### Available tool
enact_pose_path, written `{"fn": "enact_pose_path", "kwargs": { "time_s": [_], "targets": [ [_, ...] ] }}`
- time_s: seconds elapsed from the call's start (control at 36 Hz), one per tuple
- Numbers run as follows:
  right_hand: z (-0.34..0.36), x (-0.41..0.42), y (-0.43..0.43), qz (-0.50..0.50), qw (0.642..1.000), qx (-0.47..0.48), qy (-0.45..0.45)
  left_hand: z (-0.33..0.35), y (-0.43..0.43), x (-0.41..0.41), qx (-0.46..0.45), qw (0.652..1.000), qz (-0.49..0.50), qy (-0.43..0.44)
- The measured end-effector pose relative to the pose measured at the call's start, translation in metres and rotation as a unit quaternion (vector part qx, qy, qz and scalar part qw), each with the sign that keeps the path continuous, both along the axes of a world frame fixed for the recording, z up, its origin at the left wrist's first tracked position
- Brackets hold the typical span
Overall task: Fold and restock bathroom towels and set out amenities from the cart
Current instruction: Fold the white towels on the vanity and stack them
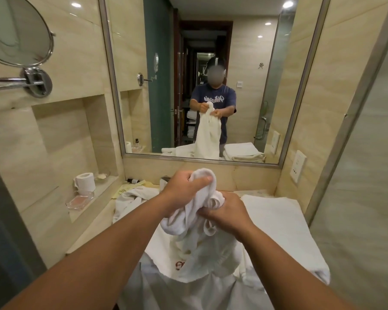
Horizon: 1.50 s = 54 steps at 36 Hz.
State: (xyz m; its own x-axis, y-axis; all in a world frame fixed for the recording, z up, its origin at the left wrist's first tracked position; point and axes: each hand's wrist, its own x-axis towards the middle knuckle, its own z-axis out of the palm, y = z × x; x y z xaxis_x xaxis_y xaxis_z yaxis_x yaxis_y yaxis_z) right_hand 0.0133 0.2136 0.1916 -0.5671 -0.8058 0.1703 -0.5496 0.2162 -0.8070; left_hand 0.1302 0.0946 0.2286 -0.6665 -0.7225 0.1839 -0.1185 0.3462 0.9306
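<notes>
Over the bathroom worktop (94, 222), holding up a bunched white towel (195, 222) in both hands. Left hand (184, 189) higher, clenched round the top fold, thumb laid across the cloth. Right hand (225, 217) lower and just beside it, fingers curled into the gathered folds. Below both grips, hanging in loose pleats down to the front of the worktop. Low down on white cloth, a small red emblem (180, 265); cannot tell whether on the held towel or on cloth lying under it.

To the right, against the side wall, a flat stack of folded towels (278, 220). To the left, behind the left forearm, a crumpled towel (132, 198) heaped partly over a yellow card (124, 190). By the back wall, a small bottle (133, 181) lying on its side.

In the wall niche (61, 135) at left, a toilet roll (85, 181) standing upright, and a clear glass dish (80, 201) just in front of it. Above the niche, a round shaving mirror (20, 30) on a chrome arm.

Straight ahead, a wall mirror (267, 63), showing a person in a dark blue T-shirt with the same towel held up in both hands. Right of the mirror's lower corner, a wall socket (298, 166)
</notes>
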Motion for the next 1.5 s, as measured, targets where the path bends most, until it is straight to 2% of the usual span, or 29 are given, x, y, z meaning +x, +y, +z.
{"fn": "enact_pose_path", "kwargs": {
  "time_s": [0.08, 0.14, 0.19, 0.25, 0.36, 0.42, 0.5, 0.61, 0.75, 0.92, 1.11, 1.28, 1.33, 1.39, 1.5],
  "targets": [
    [-0.008, -0.01, 0.0, -0.077, 0.989, -0.065, -0.11, 0.003, -0.006, 0.013, -0.049, 0.997, -0.031, -0.058],
    [-0.01, -0.019, -0.001, -0.148, 0.972, -0.1, -0.149, 0.002, -0.014, 0.02, -0.093, 0.988, -0.042, -0.118],
    [-0.01, -0.029, 0.001, -0.203, 0.954, -0.131, -0.178, -0.002, -0.023, 0.023, -0.164, 0.97, -0.009, -0.179],
    [-0.006, -0.037, 0.005, -0.235, 0.941, -0.153, -0.189, -0.006, -0.031, 0.028, -0.203, 0.958, 0.05, -0.197],
    [-0.004, -0.041, 0.005, -0.232, 0.946, -0.146, -0.172, -0.014, -0.032, 0.027, -0.23, 0.945, 0.128, -0.194],
    [-0.005, -0.042, 0.003, -0.238, 0.942, -0.148, -0.183, -0.016, -0.031, 0.023, -0.199, 0.951, 0.168, -0.168],
    [-0.006, -0.044, 0.003, -0.243, 0.94, -0.151, -0.187, -0.016, -0.033, 0.021, -0.085, 0.967, 0.214, -0.111],
    [-0.005, -0.045, 0.006, -0.24, 0.94, -0.153, -0.188, -0.011, -0.039, 0.024, -0.036, 0.965, 0.25, -0.076],
    [-0.006, -0.052, 0.01, -0.243, 0.939, -0.147, -0.193, 0.005, -0.045, 0.023, 0.078, 0.977, 0.196, -0.017],
    [-0.008, -0.066, 0.018, -0.256, 0.935, -0.142, -0.199, 0.025, -0.057, 0.037, 0.12, 0.986, 0.098, -0.06],
    [-0.009, -0.068, 0.024, -0.244, 0.938, -0.14, -0.201, 0.026, -0.041, 0.042, 0.128, 0.982, 0.126, -0.054],
    [-0.015, -0.071, 0.033, -0.238, 0.94, -0.135, -0.205, 0.032, -0.018, 0.052, 0.216, 0.973, 0.073, 0.029],
    [-0.016, -0.07, 0.037, -0.23, 0.943, -0.134, -0.202, 0.029, -0.012, 0.057, 0.189, 0.977, 0.102, 0.016],
    [-0.015, -0.069, 0.041, -0.219, 0.946, -0.136, -0.197, 0.024, -0.008, 0.06, 0.112, 0.977, 0.179, -0.002],
    [-0.014, -0.062, 0.05, -0.193, 0.957, -0.13, -0.175, 0.02, 0.005, 0.064, -0.044, 0.942, 0.333, 0.006]
  ]
}}
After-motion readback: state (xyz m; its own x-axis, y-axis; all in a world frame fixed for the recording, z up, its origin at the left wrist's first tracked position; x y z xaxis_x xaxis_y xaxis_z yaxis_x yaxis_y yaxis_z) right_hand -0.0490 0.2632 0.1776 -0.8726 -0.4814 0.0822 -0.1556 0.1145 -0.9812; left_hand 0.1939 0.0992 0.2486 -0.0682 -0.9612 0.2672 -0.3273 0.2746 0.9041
